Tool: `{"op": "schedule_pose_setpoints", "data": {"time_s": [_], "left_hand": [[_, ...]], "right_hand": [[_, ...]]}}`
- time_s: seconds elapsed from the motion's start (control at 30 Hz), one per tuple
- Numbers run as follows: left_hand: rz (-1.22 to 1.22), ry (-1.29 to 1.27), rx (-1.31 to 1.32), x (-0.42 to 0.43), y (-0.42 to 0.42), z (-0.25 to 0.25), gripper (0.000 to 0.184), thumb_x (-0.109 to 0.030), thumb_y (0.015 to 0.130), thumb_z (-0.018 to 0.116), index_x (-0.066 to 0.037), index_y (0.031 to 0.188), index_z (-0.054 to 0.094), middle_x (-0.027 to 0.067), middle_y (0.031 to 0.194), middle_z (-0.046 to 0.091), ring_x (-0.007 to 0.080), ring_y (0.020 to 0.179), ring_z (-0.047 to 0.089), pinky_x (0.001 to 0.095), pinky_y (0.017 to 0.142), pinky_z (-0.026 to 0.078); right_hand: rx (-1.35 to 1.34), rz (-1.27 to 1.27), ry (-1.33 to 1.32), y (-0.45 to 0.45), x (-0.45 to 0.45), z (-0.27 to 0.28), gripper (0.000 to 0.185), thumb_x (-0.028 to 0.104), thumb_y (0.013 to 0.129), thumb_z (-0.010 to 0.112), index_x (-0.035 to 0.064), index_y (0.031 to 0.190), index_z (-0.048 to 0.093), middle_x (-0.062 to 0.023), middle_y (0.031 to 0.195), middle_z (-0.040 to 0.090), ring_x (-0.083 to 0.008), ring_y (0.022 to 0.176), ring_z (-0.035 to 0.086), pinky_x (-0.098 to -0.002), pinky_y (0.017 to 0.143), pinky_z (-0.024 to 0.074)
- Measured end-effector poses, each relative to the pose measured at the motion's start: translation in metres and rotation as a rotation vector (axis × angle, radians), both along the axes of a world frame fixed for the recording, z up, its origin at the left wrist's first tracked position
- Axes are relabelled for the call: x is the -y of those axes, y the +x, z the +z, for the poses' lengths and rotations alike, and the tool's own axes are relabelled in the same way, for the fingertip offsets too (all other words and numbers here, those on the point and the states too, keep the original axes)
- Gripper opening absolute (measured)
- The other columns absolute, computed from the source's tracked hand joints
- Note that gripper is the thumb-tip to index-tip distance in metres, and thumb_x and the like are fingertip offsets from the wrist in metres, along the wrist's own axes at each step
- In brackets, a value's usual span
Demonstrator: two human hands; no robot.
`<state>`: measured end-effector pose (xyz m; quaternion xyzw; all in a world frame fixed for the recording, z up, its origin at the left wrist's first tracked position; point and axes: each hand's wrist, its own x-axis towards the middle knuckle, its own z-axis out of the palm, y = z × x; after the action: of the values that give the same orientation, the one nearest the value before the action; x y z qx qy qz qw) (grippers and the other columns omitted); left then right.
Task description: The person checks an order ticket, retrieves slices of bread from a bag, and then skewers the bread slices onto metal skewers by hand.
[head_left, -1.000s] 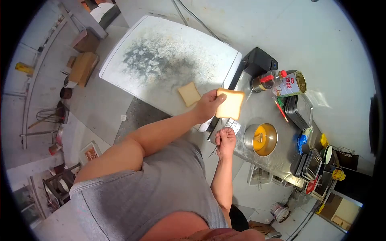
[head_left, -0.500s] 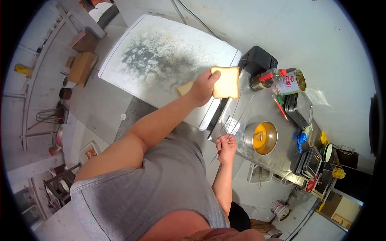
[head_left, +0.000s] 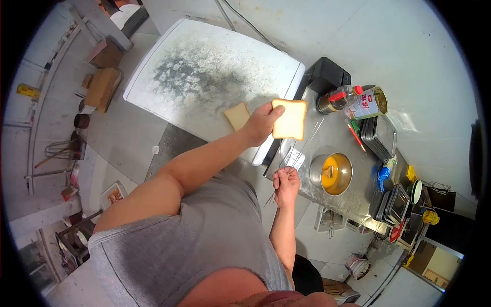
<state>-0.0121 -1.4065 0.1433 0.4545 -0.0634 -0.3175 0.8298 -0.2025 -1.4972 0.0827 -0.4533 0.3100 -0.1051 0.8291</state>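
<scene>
My left hand (head_left: 262, 124) pinches the left edge of a square bread slice (head_left: 290, 121), thumb on its face, above the corner where the white top (head_left: 199, 77) meets the metal table (head_left: 319, 128). Another slice (head_left: 236, 115) lies on the white top, partly behind my left wrist. Closer to my body, my right hand (head_left: 286, 180) is closed on thin metal skewers (head_left: 270, 198). Their upper ends point toward the held slice's lower edge; whether one touches the bread I cannot tell. A metal bowl (head_left: 344, 165) of orange-yellow liquid with a brush-like tool (head_left: 328, 172) in it stands right of my right hand.
On the metal table are a red-capped bottle (head_left: 337, 100), a large open tin (head_left: 369, 102), a black box (head_left: 327, 74), stacked dark trays (head_left: 379, 137), a red pencil-like stick (head_left: 356, 136) and a blue item (head_left: 383, 177). Thin rods lie beside a white label. Cardboard boxes (head_left: 104, 88) stand at left.
The held slice first rose away from my right hand, then came partway back down. My right hand has stayed nearly in place, still closed on the skewers.
</scene>
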Motion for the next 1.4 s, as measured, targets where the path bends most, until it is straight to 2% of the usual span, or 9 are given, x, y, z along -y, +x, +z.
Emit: {"op": "schedule_pose_setpoints", "data": {"time_s": [0.3,0.5,0.7,0.8,0.9,1.03,1.13,1.23,1.4], "left_hand": [[-0.032,0.005,0.041,-0.005,-0.011,-0.006,0.035,-0.027,0.097,0.047,0.003,0.116,0.051,0.0062,0.103,0.06,0.0095,0.09,0.057,0.0261,0.081,0.048],[-0.051,0.009,0.07,-0.007,-0.015,-0.012,0.032,-0.022,0.099,0.043,0.001,0.12,0.049,0.0053,0.105,0.06,0.0098,0.092,0.058,0.026,0.081,0.05],[-0.04,-0.022,0.081,-0.011,-0.018,-0.008,0.03,-0.021,0.097,0.049,0.002,0.117,0.051,0.0063,0.106,0.06,0.0104,0.093,0.058,0.0273,0.082,0.049],[-0.002,-0.068,0.023,-0.009,-0.014,-0.016,0.029,-0.019,0.096,0.05,0.002,0.117,0.051,0.0076,0.106,0.061,0.0122,0.094,0.06,0.028,0.083,0.049],[0.095,-0.051,0.097,-0.009,0.004,-0.031,0.029,-0.018,0.095,0.05,0.003,0.116,0.05,0.0091,0.105,0.062,0.0135,0.093,0.061,0.0293,0.082,0.05],[0.15,-0.002,0.099,-0.022,0.035,-0.032,0.03,-0.02,0.094,0.052,0.004,0.112,0.051,0.0103,0.101,0.062,0.0154,0.091,0.062,0.0299,0.08,0.05],[0.176,-0.035,0.033,-0.029,0.051,-0.034,0.031,-0.02,0.093,0.053,0.004,0.113,0.051,0.0112,0.102,0.062,0.0171,0.092,0.062,0.0301,0.08,0.05],[0.198,-0.168,0.012,-0.03,0.06,-0.033,0.033,-0.019,0.092,0.054,0.005,0.115,0.051,0.0117,0.104,0.061,0.0187,0.093,0.062,0.0307,0.081,0.05],[0.186,-0.131,-0.002,-0.034,0.069,-0.035,0.033,-0.012,0.089,0.056,0.005,0.117,0.05,0.0118,0.107,0.06,0.0195,0.095,0.062,0.0316,0.083,0.05]], "right_hand": [[0.017,0.002,-0.023,0.011,-0.003,0.007,0.01,0.0,0.088,0.057,0.0061,0.082,0.05,-0.0111,0.068,0.06,-0.0093,0.043,0.041,-0.0211,0.04,0.0306],[0.013,0.012,-0.018,0.018,-0.007,0.009,0.01,0.001,0.088,0.057,0.006,0.083,0.051,-0.0109,0.068,0.06,-0.0093,0.044,0.041,-0.0211,0.041,0.0312],[0.022,0.051,-0.018,0.024,-0.009,0.013,0.009,0.003,0.089,0.057,0.0058,0.083,0.051,-0.0109,0.068,0.061,-0.0103,0.044,0.044,-0.0216,0.041,0.0324],[-0.052,0.0,-0.081,0.029,-0.012,0.018,0.01,0.006,0.089,0.058,0.0057,0.082,0.051,-0.0084,0.068,0.061,-0.0099,0.047,0.047,-0.0217,0.042,0.0331],[-0.131,-0.154,-0.282,0.031,-0.009,0.017,0.012,0.007,0.089,0.06,0.0059,0.082,0.051,-0.0054,0.07,0.06,-0.0088,0.052,0.05,-0.0207,0.045,0.0349],[-0.069,-0.108,-0.419,0.017,0.008,0.009,0.012,0.007,0.088,0.061,0.0041,0.08,0.053,-0.0037,0.073,0.06,-0.0072,0.057,0.051,-0.0198,0.05,0.0383],[-0.161,-0.014,-0.46,0.012,0.004,0.013,0.01,0.008,0.087,0.062,0.001,0.081,0.058,-0.0028,0.071,0.06,-0.0066,0.057,0.05,-0.0201,0.051,0.0388],[-0.19,0.015,-0.503,0.008,-0.004,0.014,0.01,0.008,0.087,0.064,-0.0014,0.083,0.063,-0.0014,0.068,0.059,-0.0062,0.057,0.049,-0.0205,0.052,0.0393],[-0.217,0.031,-0.637,0.004,-0.009,0.014,0.014,0.011,0.086,0.065,-0.003,0.085,0.066,0.0002,0.067,0.059,-0.0052,0.059,0.049,-0.0207,0.056,0.0405]]}}
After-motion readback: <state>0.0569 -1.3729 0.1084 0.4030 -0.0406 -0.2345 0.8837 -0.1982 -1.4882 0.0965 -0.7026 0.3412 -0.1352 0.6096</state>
